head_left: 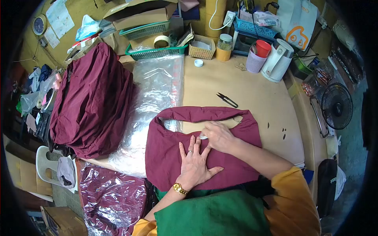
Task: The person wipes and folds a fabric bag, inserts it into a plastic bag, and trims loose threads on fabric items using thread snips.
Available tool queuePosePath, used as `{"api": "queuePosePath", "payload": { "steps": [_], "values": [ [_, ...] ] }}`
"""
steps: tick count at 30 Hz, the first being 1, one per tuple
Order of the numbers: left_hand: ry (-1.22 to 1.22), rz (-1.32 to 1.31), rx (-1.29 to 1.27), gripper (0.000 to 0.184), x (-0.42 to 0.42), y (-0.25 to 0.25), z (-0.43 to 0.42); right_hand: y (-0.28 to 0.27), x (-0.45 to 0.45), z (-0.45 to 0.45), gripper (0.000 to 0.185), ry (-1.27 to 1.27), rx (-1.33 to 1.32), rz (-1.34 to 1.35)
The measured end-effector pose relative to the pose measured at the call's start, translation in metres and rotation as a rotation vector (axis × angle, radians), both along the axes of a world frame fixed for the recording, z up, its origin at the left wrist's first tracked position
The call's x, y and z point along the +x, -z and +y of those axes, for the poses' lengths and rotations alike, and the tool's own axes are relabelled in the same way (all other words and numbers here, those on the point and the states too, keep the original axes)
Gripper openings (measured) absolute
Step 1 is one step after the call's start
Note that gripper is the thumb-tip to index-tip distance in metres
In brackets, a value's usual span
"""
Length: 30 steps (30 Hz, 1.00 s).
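A maroon fabric shoulder bag [165, 169] lies flat in front of me, its strap looped at the far side. My left hand [195, 165] is pressed on the bag's body, fingers spread, with nothing in it. Just beyond those fingertips, at the rim of the bag's opening, my right hand [218, 136] is closed around a small white piece [203, 137]; most of it is hidden, so its kind is unclear. Black thread snips [227, 100] lie on the table beyond the strap.
To the left rises a tall pile of maroon fabric [92, 106] beside clear plastic sheets [157, 86]. Plastic-wrapped maroon items [112, 196] sit lower left. Along the back stand a green basket [157, 52], a jar [224, 47], a lilac cup [255, 62] and a white kettle [277, 61].
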<state>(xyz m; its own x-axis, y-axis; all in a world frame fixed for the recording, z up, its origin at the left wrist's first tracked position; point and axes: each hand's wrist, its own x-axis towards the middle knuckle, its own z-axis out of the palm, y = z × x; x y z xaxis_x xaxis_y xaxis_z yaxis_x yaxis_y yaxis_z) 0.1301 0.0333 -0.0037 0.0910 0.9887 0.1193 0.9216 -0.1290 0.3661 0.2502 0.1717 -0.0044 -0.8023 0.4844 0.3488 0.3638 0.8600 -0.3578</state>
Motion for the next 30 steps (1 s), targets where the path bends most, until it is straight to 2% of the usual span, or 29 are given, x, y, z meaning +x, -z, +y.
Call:
{"api": "queuePosePath", "payload": {
  "steps": [3,6,7,8,9,10,11,12,14,16,20,22,26,28,29,30],
  "values": [
    [-0.006,0.015,-0.006,0.094,0.001,-0.001,0.000,0.014,-0.023,0.002,0.016,0.035,0.057,0.027],
    [-0.002,0.001,0.004,0.094,-0.001,-0.001,-0.002,0.007,-0.002,0.007,0.012,-0.006,-0.031,0.013],
    [0.002,-0.020,0.022,0.094,-0.001,0.000,-0.002,0.000,0.005,0.010,0.010,-0.048,-0.080,-0.028],
    [0.002,-0.020,0.032,0.094,-0.001,-0.001,0.000,-0.012,0.009,0.022,0.009,-0.040,-0.085,-0.216],
    [-0.001,-0.026,0.022,0.094,0.000,-0.004,0.000,-0.033,0.008,0.038,0.010,-0.057,-0.283,-0.367],
    [-0.002,-0.031,0.010,0.093,-0.001,-0.005,0.000,-0.045,0.007,0.062,0.010,-0.142,-0.412,-0.192],
    [0.000,-0.028,0.016,0.093,-0.002,-0.006,0.003,-0.047,0.002,0.089,0.013,-0.095,-0.591,-0.012],
    [0.003,-0.025,0.013,0.093,-0.003,-0.006,0.005,-0.052,-0.007,0.116,0.016,0.094,-0.749,0.096],
    [0.007,-0.031,0.010,0.092,-0.003,-0.008,0.009,-0.040,-0.031,0.190,0.018,0.279,-0.505,0.224],
    [0.008,-0.036,-0.002,0.092,-0.004,-0.010,0.011,-0.050,-0.057,0.235,0.020,0.427,-0.200,0.131],
    [0.012,-0.061,-0.052,0.090,-0.007,-0.013,0.013,-0.005,-0.107,0.311,0.018,0.486,-0.005,0.156],
    [0.016,-0.073,-0.083,0.087,-0.009,-0.013,0.014,0.012,-0.123,0.323,0.018,0.544,0.183,-0.023],
    [0.011,-0.107,-0.112,0.079,-0.012,-0.011,0.017,0.018,-0.133,0.326,0.019,0.567,0.163,-0.133],
    [0.020,-0.114,-0.079,0.071,-0.014,-0.008,0.019,0.020,-0.129,0.317,0.018,0.527,0.354,-0.057],
    [0.021,-0.116,-0.056,0.066,-0.013,-0.008,0.018,0.018,-0.129,0.317,0.018,0.527,0.344,-0.071],
    [0.022,-0.111,-0.054,0.066,-0.012,-0.010,0.016,0.013,-0.133,0.323,0.017,0.568,0.228,-0.101]
  ]
}}
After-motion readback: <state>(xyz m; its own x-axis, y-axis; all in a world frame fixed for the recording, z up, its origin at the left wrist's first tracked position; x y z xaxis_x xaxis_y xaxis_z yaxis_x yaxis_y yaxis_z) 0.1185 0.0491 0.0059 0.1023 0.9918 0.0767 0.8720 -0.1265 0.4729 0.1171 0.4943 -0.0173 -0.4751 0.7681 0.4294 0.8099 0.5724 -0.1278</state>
